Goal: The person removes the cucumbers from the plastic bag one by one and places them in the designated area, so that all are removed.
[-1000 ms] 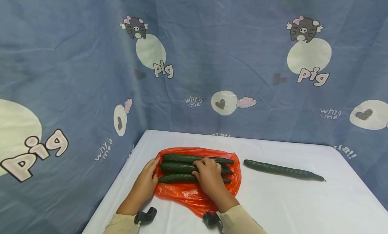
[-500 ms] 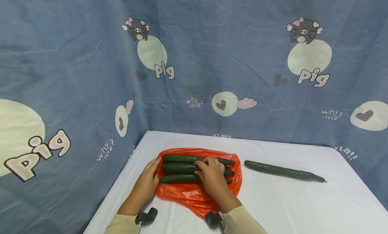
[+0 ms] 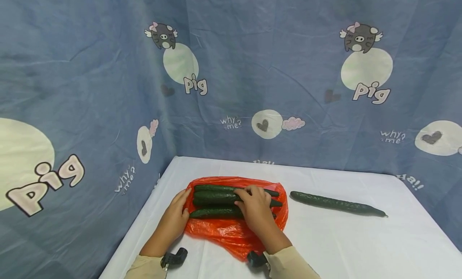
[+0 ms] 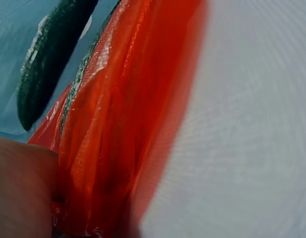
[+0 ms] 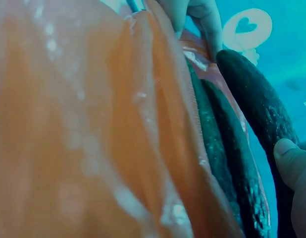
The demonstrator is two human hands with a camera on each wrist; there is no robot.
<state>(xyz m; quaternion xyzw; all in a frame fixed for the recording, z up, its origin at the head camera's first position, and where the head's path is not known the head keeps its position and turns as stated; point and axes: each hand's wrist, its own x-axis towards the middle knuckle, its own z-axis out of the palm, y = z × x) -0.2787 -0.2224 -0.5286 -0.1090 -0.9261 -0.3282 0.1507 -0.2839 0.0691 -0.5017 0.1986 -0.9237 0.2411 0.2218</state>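
Observation:
A red plastic bag (image 3: 213,231) lies on the table with three cucumbers over it in the head view. My right hand (image 3: 257,210) grips the middle cucumber (image 3: 213,197) near its right part. In the right wrist view this cucumber (image 5: 254,99) is raised above the other two, the thumb (image 5: 286,153) pressed on its side. The far cucumber (image 3: 213,188) and near cucumber (image 3: 216,213) rest within the bag's open mouth. At the bag's left edge, my left hand (image 3: 175,214) holds the plastic between thumb and fingers; its fingertips are partly hidden.
Another cucumber (image 3: 335,202) lies to the right of the bag on the white-covered table (image 3: 361,247). Blue printed cloth (image 3: 306,70) hangs behind the table and along its left side. A black wrist camera (image 3: 175,257) is strapped at each sleeve.
My right hand has shifted slightly right and away from me, carrying the middle cucumber upward and toward the far one. The left hand stays at the bag's edge.

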